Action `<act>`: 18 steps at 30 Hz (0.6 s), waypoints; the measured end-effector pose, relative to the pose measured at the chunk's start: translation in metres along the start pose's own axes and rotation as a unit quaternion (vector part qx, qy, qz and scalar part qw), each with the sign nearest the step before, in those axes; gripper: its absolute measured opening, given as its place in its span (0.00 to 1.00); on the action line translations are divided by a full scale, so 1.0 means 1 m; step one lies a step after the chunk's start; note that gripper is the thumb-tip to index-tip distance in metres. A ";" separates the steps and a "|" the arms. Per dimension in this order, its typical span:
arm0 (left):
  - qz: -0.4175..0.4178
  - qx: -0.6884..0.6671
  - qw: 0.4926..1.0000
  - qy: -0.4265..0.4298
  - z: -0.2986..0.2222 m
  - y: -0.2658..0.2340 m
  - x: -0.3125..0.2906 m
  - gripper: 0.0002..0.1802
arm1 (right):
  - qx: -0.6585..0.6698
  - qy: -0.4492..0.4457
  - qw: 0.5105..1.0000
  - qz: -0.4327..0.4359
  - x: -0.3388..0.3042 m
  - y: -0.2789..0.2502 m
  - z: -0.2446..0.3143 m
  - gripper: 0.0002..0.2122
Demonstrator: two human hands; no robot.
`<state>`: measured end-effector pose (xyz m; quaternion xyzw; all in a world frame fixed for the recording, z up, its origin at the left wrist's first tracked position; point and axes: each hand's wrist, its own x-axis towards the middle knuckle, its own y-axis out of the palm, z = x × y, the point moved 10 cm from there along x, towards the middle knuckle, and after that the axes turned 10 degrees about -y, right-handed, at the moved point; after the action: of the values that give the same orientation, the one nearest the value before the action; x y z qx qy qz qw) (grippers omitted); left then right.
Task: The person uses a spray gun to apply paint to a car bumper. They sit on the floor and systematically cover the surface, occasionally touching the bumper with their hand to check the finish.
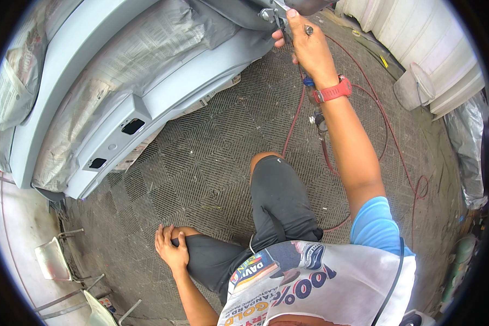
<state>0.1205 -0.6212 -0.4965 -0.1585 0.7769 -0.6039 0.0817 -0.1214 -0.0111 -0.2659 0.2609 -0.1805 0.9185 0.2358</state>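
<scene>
My right hand [314,51], arm stretched far forward, is closed around the handle of a metal spray gun [268,14]. The gun's head is close to the grey curved edge of a car body panel [174,89], though I cannot tell the exact gap. Below the wrist, near a red watch [333,91], hangs a blue fitting [308,81]. On my bent left knee rests my left hand [172,247], its fingers spread and nothing in them. Masking paper and plastic film [119,65] cover the middle of the panel.
A red air hose [387,122] loops over the dark ribbed floor mat [201,146] on the right. By the pale corrugated wall [418,32] stands a white bucket [414,87]. Metal-legged stands [54,261] are at the lower left, and silver sheeting [467,146] hangs at the right.
</scene>
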 end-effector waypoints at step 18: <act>0.002 -0.030 1.000 0.011 0.001 0.007 0.007 0.24 | 0.041 -0.032 0.999 -0.003 -0.007 0.013 0.073 0.31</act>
<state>0.1138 -0.6231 -0.5031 -0.1530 0.7955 -0.5822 0.0696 -0.0944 -0.0576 -0.2144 0.2998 -0.1490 0.9158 0.2217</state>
